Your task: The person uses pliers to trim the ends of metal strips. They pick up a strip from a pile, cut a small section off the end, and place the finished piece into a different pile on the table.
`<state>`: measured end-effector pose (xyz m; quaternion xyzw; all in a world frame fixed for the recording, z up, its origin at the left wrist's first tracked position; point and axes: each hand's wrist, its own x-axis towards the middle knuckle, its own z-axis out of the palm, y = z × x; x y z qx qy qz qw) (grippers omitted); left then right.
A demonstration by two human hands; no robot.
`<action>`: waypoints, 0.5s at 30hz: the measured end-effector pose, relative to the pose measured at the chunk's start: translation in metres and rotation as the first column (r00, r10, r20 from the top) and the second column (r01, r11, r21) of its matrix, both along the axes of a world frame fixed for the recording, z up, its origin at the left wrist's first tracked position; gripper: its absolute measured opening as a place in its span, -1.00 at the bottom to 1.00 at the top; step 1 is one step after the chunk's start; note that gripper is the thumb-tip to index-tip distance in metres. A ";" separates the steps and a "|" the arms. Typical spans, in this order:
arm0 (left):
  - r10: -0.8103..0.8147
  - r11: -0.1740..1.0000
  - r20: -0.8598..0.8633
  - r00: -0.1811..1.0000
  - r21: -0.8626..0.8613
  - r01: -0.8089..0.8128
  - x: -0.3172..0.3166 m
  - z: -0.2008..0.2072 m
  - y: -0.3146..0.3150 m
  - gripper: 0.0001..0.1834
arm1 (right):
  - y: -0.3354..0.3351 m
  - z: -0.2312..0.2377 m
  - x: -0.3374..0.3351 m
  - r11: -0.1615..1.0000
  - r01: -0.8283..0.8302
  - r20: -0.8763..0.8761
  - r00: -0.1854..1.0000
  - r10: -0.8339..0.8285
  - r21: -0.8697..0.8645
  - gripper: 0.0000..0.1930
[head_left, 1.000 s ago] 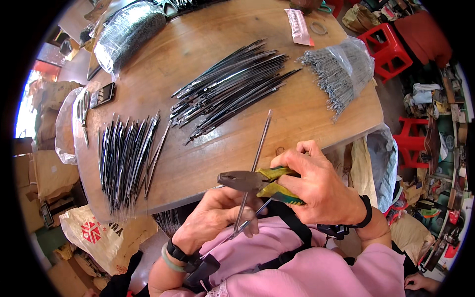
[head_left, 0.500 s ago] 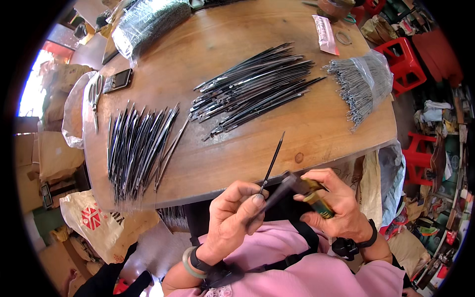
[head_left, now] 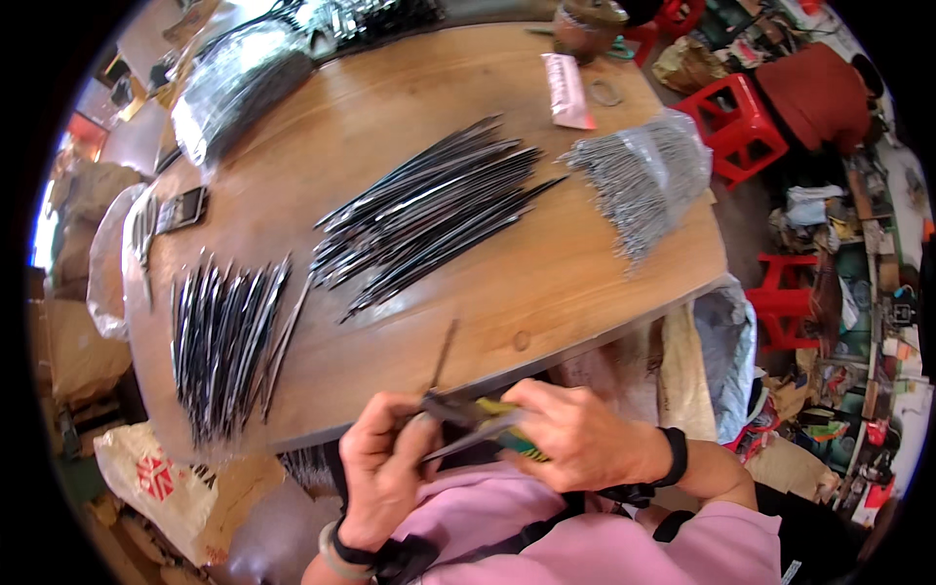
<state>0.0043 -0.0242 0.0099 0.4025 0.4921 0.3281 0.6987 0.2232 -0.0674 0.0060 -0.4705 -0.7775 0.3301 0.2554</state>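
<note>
Just off the table's near edge, my left hand (head_left: 378,473) is closed round the lower end of a thin dark rod (head_left: 446,353), which stands up past the fingers. My right hand (head_left: 585,437) grips pliers with yellow-green handles (head_left: 497,404). Their dark head (head_left: 448,409) is at the rod's lower part, beside my left fingertips; blur hides whether the jaws bite on it. A grey strip (head_left: 478,434) slants between the hands, its kind unclear. On the table (head_left: 595,302) lie a large pile of dark thin rods (head_left: 429,214) and a smaller pile (head_left: 229,351) at left.
At the right, a plastic-wrapped bundle of grey wire pieces (head_left: 624,185) lies near a pink packet (head_left: 565,93). A phone (head_left: 182,210) and scissors (head_left: 143,239) rest at the left edge. A filled clear bag (head_left: 239,97) sits far left. Red stools (head_left: 731,127) stand beyond the right side.
The pliers have come left from beside my left hand to the rod's lower part, bringing my hands closer together. The view has shifted, so the table's things appear further left.
</note>
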 end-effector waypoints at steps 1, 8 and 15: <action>0.049 0.994 0.072 0.996 -0.103 -0.041 -0.002 0.005 0.004 -0.94 | 0.005 0.004 -0.002 1.000 0.002 -0.036 0.999 -0.003 -0.022 -0.71; 0.373 0.913 -0.051 0.927 -0.160 -0.376 -0.068 0.014 0.033 -0.92 | 0.031 0.023 0.081 0.916 0.386 0.135 0.907 -0.398 0.108 -0.73; 0.287 0.781 -0.817 0.499 0.502 0.372 -0.104 0.001 0.071 -0.42 | 0.095 0.004 0.145 0.878 0.074 0.534 0.768 -0.352 0.473 -0.81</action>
